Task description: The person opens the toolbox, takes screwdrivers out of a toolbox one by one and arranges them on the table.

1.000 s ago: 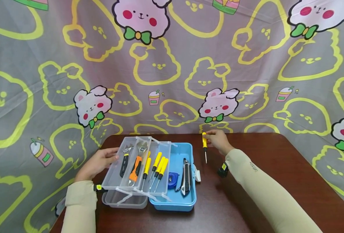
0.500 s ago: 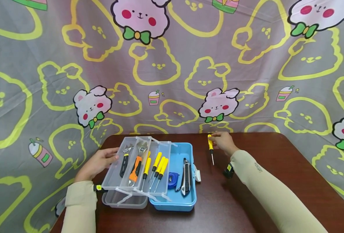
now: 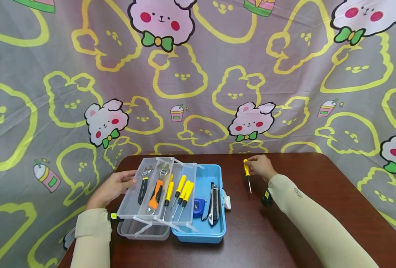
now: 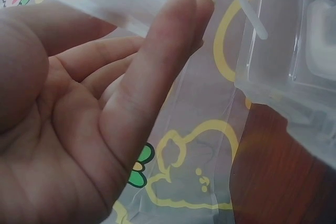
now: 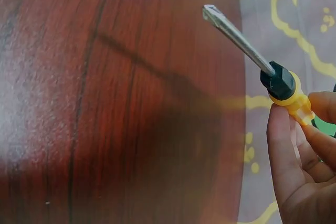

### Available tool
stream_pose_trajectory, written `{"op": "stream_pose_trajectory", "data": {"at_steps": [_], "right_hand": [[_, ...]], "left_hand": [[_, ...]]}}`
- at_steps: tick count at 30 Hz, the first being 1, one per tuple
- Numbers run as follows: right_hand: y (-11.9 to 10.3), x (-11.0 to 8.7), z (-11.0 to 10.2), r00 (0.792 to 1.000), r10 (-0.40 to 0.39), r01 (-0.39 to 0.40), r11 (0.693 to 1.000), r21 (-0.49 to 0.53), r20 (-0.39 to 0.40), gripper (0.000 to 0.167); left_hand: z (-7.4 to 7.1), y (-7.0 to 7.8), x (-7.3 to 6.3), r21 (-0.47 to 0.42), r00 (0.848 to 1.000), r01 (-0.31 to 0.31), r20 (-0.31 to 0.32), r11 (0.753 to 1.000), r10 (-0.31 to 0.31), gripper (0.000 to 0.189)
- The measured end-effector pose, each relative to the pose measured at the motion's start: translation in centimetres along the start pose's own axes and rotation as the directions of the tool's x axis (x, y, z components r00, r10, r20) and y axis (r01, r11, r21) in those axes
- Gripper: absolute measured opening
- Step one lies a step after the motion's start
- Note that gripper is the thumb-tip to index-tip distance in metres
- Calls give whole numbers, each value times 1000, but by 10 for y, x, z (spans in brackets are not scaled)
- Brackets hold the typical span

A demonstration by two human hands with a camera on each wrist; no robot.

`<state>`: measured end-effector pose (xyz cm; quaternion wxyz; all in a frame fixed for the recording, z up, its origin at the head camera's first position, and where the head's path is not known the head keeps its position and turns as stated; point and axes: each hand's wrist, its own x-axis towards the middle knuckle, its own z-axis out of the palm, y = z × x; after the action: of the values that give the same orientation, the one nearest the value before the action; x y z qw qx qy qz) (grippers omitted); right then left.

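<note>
In the head view my right hand (image 3: 261, 166) pinches the yellow handle of a Phillips screwdriver (image 3: 246, 169) above the table, right of the toolbox, its tip angled down. The right wrist view shows the screwdriver's metal shaft (image 5: 236, 40) and black collar, with thumb and fingers on the handle. My left hand (image 3: 114, 187) holds the left edge of the raised clear tray (image 3: 129, 203); in the left wrist view its fingers (image 4: 152, 72) stretch along the tray's edge. That tray bears two adjustable wrenches (image 3: 143, 190), an orange-handled tool (image 3: 156, 195) and several yellow screwdrivers (image 3: 183, 191).
The blue toolbox (image 3: 198, 235) stands unfolded on the dark wooden table (image 3: 251, 238). Inside are a blue tape measure (image 3: 199, 207) and a utility knife (image 3: 214, 204). A white latch (image 3: 227, 201) sticks out at its right. A patterned curtain (image 3: 204, 85) hangs behind the table.
My right hand has moved right and slightly toward me with the screwdriver, away from the toolbox. The left hand and the tray have stayed in place.
</note>
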<state>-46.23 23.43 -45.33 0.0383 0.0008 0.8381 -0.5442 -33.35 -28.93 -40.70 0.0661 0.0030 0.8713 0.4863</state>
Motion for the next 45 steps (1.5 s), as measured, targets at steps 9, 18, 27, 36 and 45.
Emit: {"op": "stream_pose_trajectory", "data": {"at_steps": [9, 18, 27, 36, 45], "right_hand": [[12, 5, 2, 1000, 8, -8, 999, -39, -11, 36], [21, 7, 5, 1000, 6, -7, 998, -56, -20, 33], [25, 2, 8, 999, 34, -35, 997, -75, -10, 34], [27, 3, 10, 1000, 27, -26, 998, -62, 4, 34], [31, 5, 12, 1000, 23, -21, 996, -92, 13, 34]], "left_hand": [[0, -2, 1, 0, 1000, -13, 7, 1000, 13, 55], [2, -1, 0, -11, 1000, -1, 12, 1000, 1, 54], [2, 0, 1, -11, 1000, 0, 12, 1000, 0, 52], [0, 2, 0, -17, 1000, -19, 10, 1000, 19, 51], [-1, 1, 0, -17, 1000, -20, 12, 1000, 21, 52]]}}
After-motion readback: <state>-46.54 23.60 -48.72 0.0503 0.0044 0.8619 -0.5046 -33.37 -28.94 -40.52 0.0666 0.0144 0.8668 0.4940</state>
